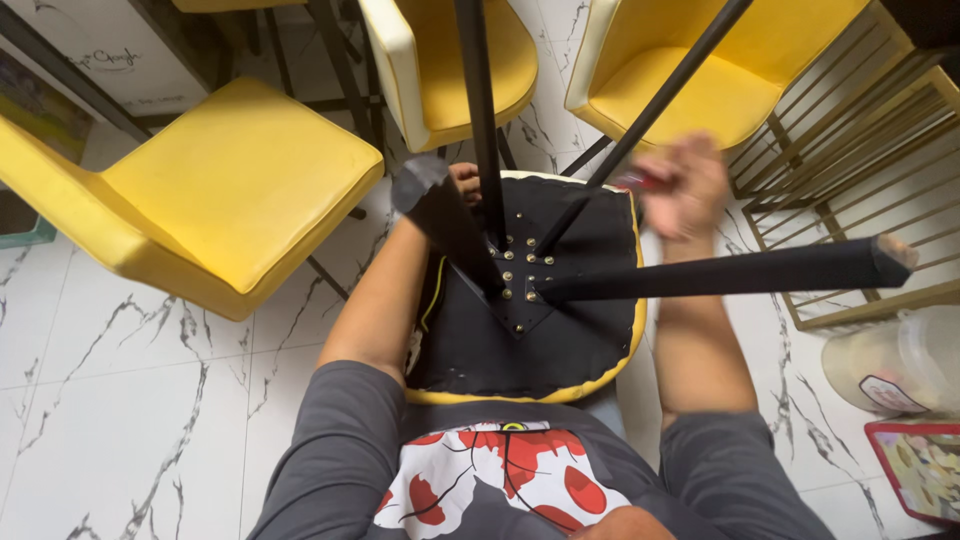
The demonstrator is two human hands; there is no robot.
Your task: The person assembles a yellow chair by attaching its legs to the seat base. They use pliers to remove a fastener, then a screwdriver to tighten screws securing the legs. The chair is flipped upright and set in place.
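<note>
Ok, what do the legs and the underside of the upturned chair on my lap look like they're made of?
The chair legs look like black-painted metal: slim, straight tubes with a matte finish. The underside panel seems to be black fabric, dull and slightly wrinkled. The yellow edge looks like smooth faux leather. The brass-coloured screws appear metal.

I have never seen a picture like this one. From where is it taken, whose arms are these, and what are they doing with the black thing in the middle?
There is one picture, taken by a camera on a person's head, looking down. The two arms in grey sleeves are that person's own. On their lap lies an upturned chair: you see its black underside, a yellow rim, and black legs pointing up and out, fixed with small screws. The left hand is at the chair's far edge, partly hidden behind a leg. The right hand is blurred and seems to hold a small reddish thing; I cannot tell what. Other yellow chairs stand on the white marble floor.
</note>
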